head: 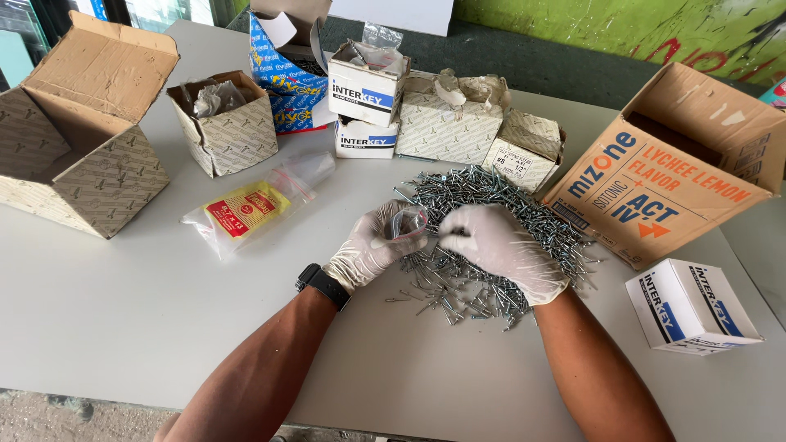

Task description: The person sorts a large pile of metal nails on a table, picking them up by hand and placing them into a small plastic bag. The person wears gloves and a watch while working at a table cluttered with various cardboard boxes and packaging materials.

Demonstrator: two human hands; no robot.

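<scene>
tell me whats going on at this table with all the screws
A person in white gloves works over a pile of silver screws on a pale table. The left hand holds a small clear plastic bag by its mouth, just above the pile's near edge. The right hand is at the bag's opening, fingertips pinched together; whether they hold a screw is hard to tell. Open cardboard boxes and a flat yellow-labelled packet lie around them.

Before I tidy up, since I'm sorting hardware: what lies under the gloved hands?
A pile of silver screws lies on the white table beneath the left hand and right hand. The screws directly under them are hidden.
</scene>
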